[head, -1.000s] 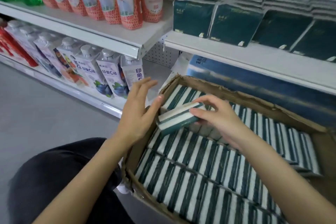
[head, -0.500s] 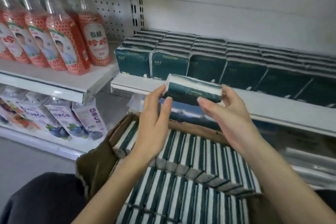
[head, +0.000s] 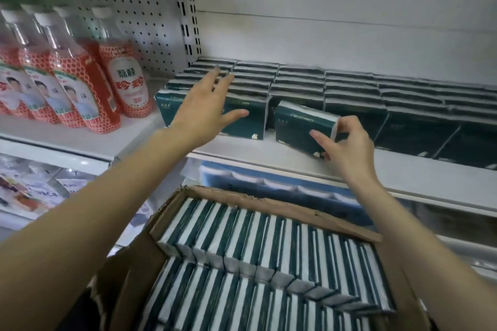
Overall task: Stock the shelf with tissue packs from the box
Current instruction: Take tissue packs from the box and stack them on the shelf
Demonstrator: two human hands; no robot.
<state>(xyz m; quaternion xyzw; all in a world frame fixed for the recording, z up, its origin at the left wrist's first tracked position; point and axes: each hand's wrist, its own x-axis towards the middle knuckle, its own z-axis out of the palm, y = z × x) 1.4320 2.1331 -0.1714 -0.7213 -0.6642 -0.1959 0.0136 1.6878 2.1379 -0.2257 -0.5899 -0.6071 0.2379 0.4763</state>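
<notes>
Where tissue packs (head: 349, 88) line white shelf (head: 242, 149), pegboard wall (head: 139, 24), box (head: 255, 200) below

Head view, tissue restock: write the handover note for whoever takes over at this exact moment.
Left grip: open, fingers spread at the leftmost shelved packs; contact unclear.
Right grip: pinches one tissue pack, tilted, lower edge on the shelf front, in the second-column gap.
Done: rows of packs fill the shelf behind.
Left: seat this pack upright, then go on from the cardboard box, which holds many more.
</notes>
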